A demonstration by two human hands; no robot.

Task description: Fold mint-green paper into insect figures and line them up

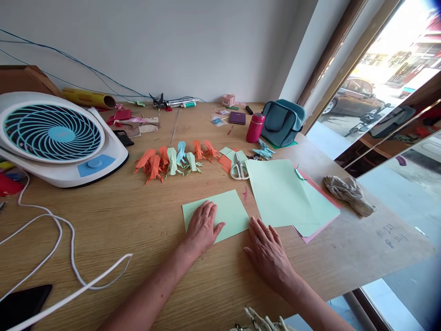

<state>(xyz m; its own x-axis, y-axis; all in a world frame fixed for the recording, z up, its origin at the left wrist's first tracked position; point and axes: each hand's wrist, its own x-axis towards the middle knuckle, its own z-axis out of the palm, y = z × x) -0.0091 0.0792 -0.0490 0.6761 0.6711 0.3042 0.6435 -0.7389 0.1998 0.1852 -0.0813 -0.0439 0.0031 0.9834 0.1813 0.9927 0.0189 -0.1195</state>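
A light green square of paper (pixel 229 209) lies flat on the wooden table (pixel 138 220) in front of me. My left hand (pixel 202 227) rests palm down on its near left part, fingers stretched out. My right hand (pixel 267 248) lies flat on the table, fingers spread, its fingertips at the sheet's near right corner. Neither hand holds anything.
A stack of green and pink sheets (pixel 289 195) lies to the right, white scissors (pixel 239 168) behind it. A row of folded orange, green and blue paper figures (pixel 172 161) stands further back. A white fan (pixel 55 138), its cord (pixel 65 239), a red bottle (pixel 255 127), a teal bag (pixel 283 122) and a crumpled cloth (pixel 347 191) surround them.
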